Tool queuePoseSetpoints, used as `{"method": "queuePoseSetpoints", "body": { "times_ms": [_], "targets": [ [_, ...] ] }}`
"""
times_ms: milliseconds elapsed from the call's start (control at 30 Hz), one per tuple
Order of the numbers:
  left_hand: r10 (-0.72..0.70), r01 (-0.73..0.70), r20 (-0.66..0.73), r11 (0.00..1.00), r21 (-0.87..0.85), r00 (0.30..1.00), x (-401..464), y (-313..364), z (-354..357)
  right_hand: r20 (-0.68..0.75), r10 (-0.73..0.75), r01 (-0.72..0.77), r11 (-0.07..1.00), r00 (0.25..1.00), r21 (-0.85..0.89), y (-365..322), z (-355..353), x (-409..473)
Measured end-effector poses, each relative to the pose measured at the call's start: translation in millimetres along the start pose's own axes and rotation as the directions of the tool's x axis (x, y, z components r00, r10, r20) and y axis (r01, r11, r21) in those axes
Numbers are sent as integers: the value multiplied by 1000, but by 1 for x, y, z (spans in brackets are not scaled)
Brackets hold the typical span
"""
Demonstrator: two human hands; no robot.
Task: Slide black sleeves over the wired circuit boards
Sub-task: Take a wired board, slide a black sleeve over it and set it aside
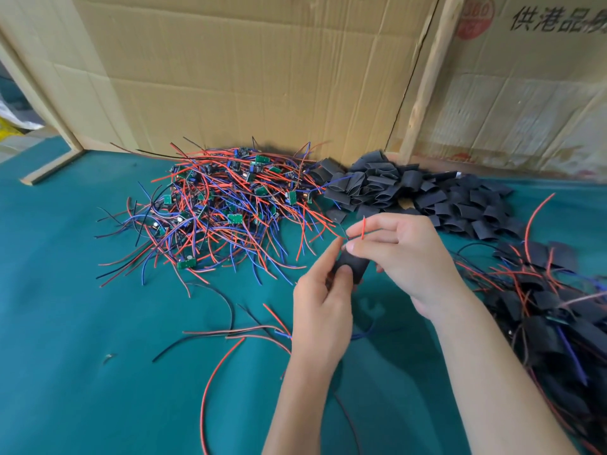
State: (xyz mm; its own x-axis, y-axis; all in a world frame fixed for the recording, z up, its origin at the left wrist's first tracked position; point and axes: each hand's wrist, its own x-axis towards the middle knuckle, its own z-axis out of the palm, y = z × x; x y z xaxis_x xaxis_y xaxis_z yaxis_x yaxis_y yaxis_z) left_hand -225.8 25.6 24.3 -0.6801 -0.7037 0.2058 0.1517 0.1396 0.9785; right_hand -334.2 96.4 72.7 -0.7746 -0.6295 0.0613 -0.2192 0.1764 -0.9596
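My left hand (pixel 323 300) grips a black sleeve (pixel 354 265) from below, thumb and fingers curled round it. Above it my right hand (pixel 402 254) pinches a short red wire (pixel 363 228) that sticks up from the sleeve's top end. The board inside the sleeve is hidden. Red, black and blue wires (pixel 262 333) trail from under my left hand across the green table. A heap of bare green circuit boards with red, blue and black wires (pixel 226 208) lies at the back middle. Loose black sleeves (pixel 414 195) are piled right of it.
A pile of sleeved boards with wires (pixel 555 320) lies along the right edge. Cardboard walls (pixel 246 77) close the back. A wooden strip (pixel 52 165) lies at the far left on the green table cover (pixel 82 307).
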Motion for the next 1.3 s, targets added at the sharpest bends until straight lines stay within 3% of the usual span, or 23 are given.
{"method": "queuePoseSetpoints", "body": {
  "times_ms": [133, 467, 700, 800, 933, 1067, 1300],
  "targets": [
    [-7, 10, 52, 998, -54, 999, 0, 2, 0, -43, -25, 32, 987, 999, 155, -2, -3, 2],
    [-213, 292, 221, 854, -431, 952, -2, 4, -3, -234, -91, 199, 849, 968, 490, -15, -19, -2],
    [-246, 308, 190, 821, -481, 951, -3, 3, 5, -252, -105, 235, 788, 962, 569, -14, -27, -1],
    [-260, 305, 159, 810, -501, 952, -3, 3, 3, -155, -125, 188, 839, 980, 511, -9, -27, 1],
    [-276, 302, 130, 784, -543, 952, -2, 3, 0, 67, -65, 46, 967, 996, 252, 1, -26, 1],
    [-249, 261, 97, 799, -542, 964, -2, 2, -2, 63, -7, -2, 991, 998, 133, 5, -24, 1],
    [-227, 225, 48, 873, -433, 973, -2, 0, -4, 83, 3, -18, 982, 997, 189, 3, -20, -1]
  ]
}}
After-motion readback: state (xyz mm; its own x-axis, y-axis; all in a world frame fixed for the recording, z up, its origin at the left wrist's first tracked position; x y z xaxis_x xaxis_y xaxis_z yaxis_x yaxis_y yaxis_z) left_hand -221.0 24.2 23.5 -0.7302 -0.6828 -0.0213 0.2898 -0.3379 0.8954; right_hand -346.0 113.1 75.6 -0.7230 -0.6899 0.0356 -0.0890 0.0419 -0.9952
